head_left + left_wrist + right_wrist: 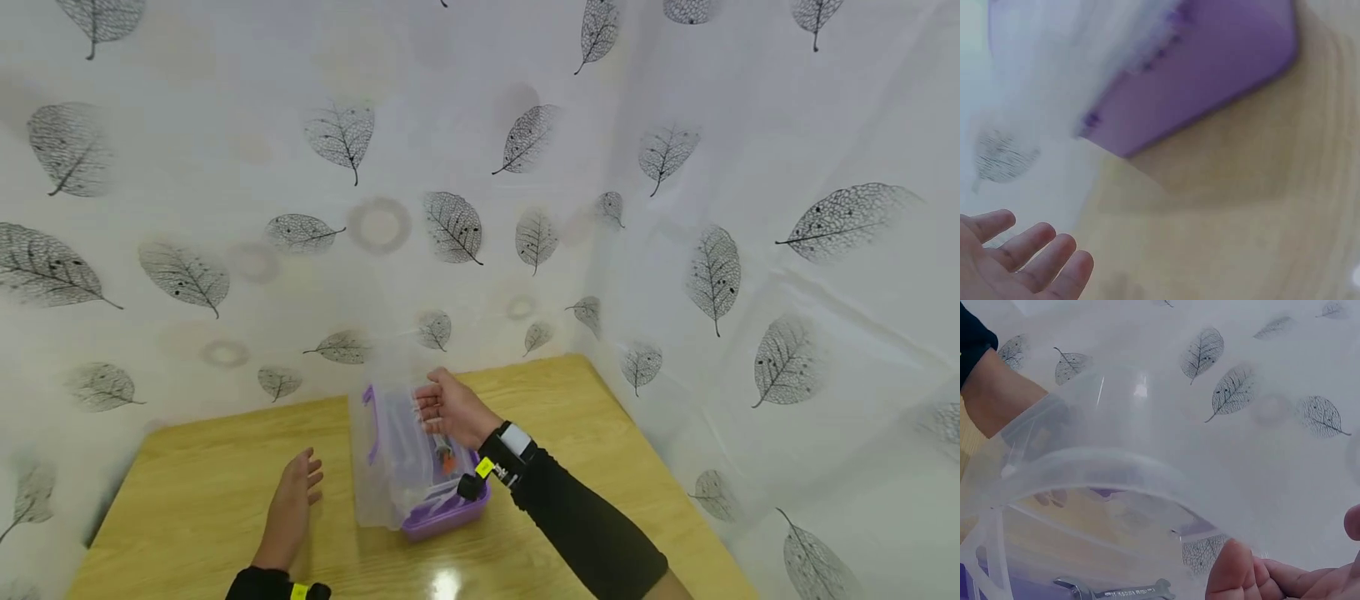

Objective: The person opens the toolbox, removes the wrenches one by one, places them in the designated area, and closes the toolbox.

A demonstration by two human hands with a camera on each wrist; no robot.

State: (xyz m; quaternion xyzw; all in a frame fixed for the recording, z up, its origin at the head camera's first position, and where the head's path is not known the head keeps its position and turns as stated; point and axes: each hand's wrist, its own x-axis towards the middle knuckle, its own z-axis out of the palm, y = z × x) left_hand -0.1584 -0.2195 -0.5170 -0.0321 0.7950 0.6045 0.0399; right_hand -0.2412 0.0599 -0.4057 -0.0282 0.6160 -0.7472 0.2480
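Note:
A purple box (446, 525) sits on the table with its translucent lid (375, 492) raised and tilted to the left. Inside lie a metal wrench (1119, 592) and something with an orange part (448, 462), seen partly through the clear plastic. My right hand (459, 408) is over the far part of the box beside the lid, its fingers extended and thumb apart; whether the fingertips touch the lid I cannot tell. To the left of the box, my left hand (288, 508) hovers with loose fingers, apart from the lid and holding nothing.
The light wooden table (202, 467) extends on both sides of the box. A white leaf-patterned curtain (262, 167) hangs behind the table and along its right side. Purple clasps (368, 395) show at the lid's left part.

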